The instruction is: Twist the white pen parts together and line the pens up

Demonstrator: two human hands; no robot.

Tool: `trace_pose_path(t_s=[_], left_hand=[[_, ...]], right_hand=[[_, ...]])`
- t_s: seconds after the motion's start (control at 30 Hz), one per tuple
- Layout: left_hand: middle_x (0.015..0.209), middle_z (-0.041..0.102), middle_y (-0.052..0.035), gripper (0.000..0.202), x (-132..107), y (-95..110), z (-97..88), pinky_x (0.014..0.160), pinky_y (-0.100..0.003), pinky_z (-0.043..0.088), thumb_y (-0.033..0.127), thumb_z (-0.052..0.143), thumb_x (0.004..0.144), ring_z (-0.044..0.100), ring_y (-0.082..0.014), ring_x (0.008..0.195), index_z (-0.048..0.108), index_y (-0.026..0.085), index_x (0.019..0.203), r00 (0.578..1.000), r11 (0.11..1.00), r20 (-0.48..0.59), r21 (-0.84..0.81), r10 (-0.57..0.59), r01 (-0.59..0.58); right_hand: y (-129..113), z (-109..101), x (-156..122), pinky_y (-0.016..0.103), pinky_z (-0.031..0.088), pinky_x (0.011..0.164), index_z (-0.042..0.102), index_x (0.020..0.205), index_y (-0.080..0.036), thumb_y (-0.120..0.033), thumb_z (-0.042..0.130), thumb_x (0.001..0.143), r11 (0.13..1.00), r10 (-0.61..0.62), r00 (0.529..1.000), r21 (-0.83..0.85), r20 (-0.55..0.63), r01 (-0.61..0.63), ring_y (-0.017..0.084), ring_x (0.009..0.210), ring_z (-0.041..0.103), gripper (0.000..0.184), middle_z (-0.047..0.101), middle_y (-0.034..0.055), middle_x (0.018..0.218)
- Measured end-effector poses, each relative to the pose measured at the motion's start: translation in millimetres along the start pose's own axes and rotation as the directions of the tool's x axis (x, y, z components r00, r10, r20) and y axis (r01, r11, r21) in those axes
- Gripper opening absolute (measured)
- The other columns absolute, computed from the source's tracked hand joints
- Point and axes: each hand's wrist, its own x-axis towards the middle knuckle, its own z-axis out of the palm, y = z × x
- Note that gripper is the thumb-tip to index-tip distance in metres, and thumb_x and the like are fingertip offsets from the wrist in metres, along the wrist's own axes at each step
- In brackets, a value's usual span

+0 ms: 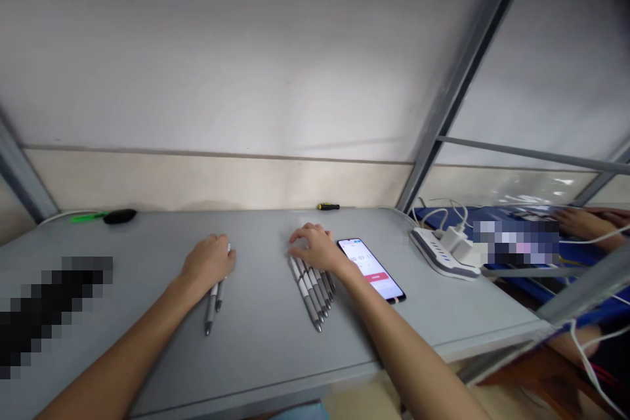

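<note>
Head view, desk (266,315): pens in 2 grps, both near the front half, well apart.
L pens (211,308): 2 visible, side by side, tips twd the person, tops under L hand.
R pens (313,292): slanted row, 5 at least, tips same way; exact no. hidden.
L hand (209,262): fingers curled in narrow over the L pens; gripping or just resting, can't tell from here.
R hand (317,249): fingers loosely bent, fairly wide, over the R pens' top ends; can't tell if it's got one.
Progress: partway, I'd say. Bigger R row looks lined up; L pair sits separate. Which grp is done & which is left, can't say.
Phone (369,266): just R of the row, lit, timer-type digits; R forearm covers a corner, so it's the closest obstacle.
Power strip (443,256): R end, w/ plugs & white cables.
Back edge: screwdriver (329,207); black thing (119,216) w/ green part, far L.
Next desk: co-worker's hand (581,223), past the metal post (460,79).
</note>
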Motion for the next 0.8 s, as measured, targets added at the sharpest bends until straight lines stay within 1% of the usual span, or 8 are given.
trace_pose_path(t_s=[0.2, 0.4, 0.47, 0.53, 0.6, 0.63, 0.73, 0.8], left_hand=[[0.1, 0.067, -0.0134, 0.03, -2, 4, -2.4, 0.064, -0.038, 0.047, 0.033, 0.037, 0.086, 0.062, -0.0305, 0.091, 0.062, 0.019, 0.091, 1.0, 1.0, -0.009, 0.002, -0.029, 0.029], [0.096, 0.067, -0.014, 0.027, -3, 9, -3.3, 0.073, -0.039, 0.046, 0.031, 0.04, 0.085, 0.058, -0.0308, 0.099, 0.063, 0.018, 0.091, 0.995, 0.999, -0.083, 0.023, 0.048, -0.047], [0.091, 0.068, -0.0118, 0.024, -1, 11, -2.0, 0.074, -0.037, 0.045, 0.032, 0.043, 0.084, 0.059, -0.0283, 0.094, 0.062, 0.018, 0.09, 0.992, 0.997, -0.106, -0.013, 0.07, -0.071], [0.084, 0.067, -0.0079, 0.021, 0, 14, 0.3, 0.073, -0.032, 0.044, 0.032, 0.045, 0.084, 0.061, -0.0229, 0.085, 0.061, 0.019, 0.091, 0.984, 0.984, -0.131, -0.115, 0.119, -0.134], [0.077, 0.066, -0.0037, 0.02, 0, 17, 2.6, 0.071, -0.028, 0.044, 0.033, 0.046, 0.085, 0.061, -0.018, 0.076, 0.059, 0.02, 0.092, 0.969, 0.936, -0.162, -0.271, 0.186, -0.225], [0.075, 0.065, -0.0021, 0.02, -1, 20, 3.4, 0.07, -0.027, 0.044, 0.033, 0.046, 0.085, 0.06, -0.0165, 0.073, 0.059, 0.02, 0.094, 0.958, 0.894, -0.178, -0.355, 0.224, -0.275], [0.072, 0.064, 0.0007, 0.022, -7, 29, 3.0, 0.067, -0.025, 0.044, 0.037, 0.048, 0.085, 0.06, -0.0147, 0.069, 0.059, 0.02, 0.094, 0.92, 0.734, -0.213, -0.556, 0.328, -0.39], [0.073, 0.064, 0.0016, 0.023, -12, 35, 1.2, 0.065, -0.024, 0.044, 0.04, 0.05, 0.085, 0.059, -0.0138, 0.068, 0.06, 0.02, 0.093, 0.895, 0.636, -0.23, -0.637, 0.383, -0.436]], right_hand=[[-3, 1, -2, 0.04, 0.028, 0.091, 0.068, 0.096, -0.023, -0.036, 0.061, 0.08, 1.0, -0.011, 1.0, -0.009, 0.015, 0.011, 0.027, 0.107, 0.046, 0.022, 0.058, 0.009, 0.105], [-5, 3, -2, 0.04, 0.028, 0.09, 0.069, 0.096, -0.023, -0.035, 0.062, 0.08, 0.999, -0.031, 0.999, -0.015, 0.023, 0.031, 0.026, 0.104, 0.047, 0.021, 0.057, 0.0092, 0.105], [-5, 4, -2, 0.04, 0.027, 0.089, 0.069, 0.097, -0.023, -0.034, 0.063, 0.08, 0.999, -0.039, 0.999, -0.014, 0.02, 0.039, 0.026, 0.105, 0.047, 0.021, 0.057, 0.0092, 0.106], [-6, 6, -2, 0.039, 0.027, 0.089, 0.069, 0.097, -0.023, -0.033, 0.063, 0.08, 0.998, -0.053, 0.998, -0.022, 0.015, 0.053, 0.025, 0.105, 0.047, 0.021, 0.057, 0.0092, 0.106], [-8, 8, -3, 0.039, 0.027, 0.088, 0.069, 0.097, -0.023, -0.034, 0.064, 0.08, 0.996, -0.086, 0.996, -0.032, 0.003, 0.086, 0.025, 0.105, 0.047, 0.021, 0.058, 0.0089, 0.105], [-9, 9, -3, 0.039, 0.027, 0.089, 0.069, 0.097, -0.022, -0.035, 0.064, 0.081, 0.993, -0.112, 0.994, -0.031, -0.007, 0.112, 0.025, 0.105, 0.047, 0.021, 0.059, 0.0087, 0.104], [-16, 10, -5, 0.038, 0.028, 0.088, 0.067, 0.098, -0.021, -0.042, 0.057, 0.087, 0.978, -0.207, 0.977, 0.011, -0.055, 0.208, 0.023, 0.102, 0.05, 0.026, 0.062, 0.0082, 0.101], [-20, 9, -6, 0.035, 0.029, 0.086, 0.067, 0.095, -0.02, -0.043, 0.051, 0.091, 0.962, -0.261, 0.962, 0.059, -0.082, 0.266, 0.02, 0.096, 0.053, 0.029, 0.064, 0.007, 0.096]])
